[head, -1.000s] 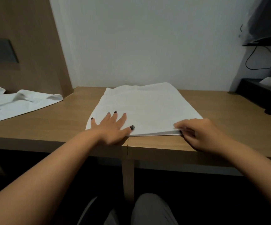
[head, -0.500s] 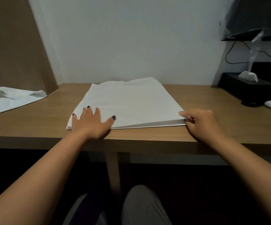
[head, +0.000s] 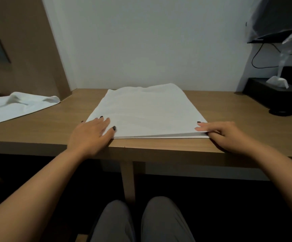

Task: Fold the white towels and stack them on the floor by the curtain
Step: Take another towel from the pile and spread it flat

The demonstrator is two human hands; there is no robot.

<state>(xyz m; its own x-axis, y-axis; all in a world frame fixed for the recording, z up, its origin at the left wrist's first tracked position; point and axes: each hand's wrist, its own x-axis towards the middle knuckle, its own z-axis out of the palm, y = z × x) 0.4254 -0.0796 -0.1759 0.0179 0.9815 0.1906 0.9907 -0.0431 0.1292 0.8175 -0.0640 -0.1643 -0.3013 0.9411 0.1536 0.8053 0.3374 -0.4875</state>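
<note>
Right hand (head: pixel 229 135) slid outward to folded towel (head: pixel 147 110) corner — pinching it, left hand (head: pixel 91 135) still pressing flat — fingers spread

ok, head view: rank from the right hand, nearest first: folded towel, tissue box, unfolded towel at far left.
From the right hand:
1. Folded towel, its near right corner under the fingers.
2. Tissue box, back right on the desk.
3. Unfolded towel, far left.
</note>
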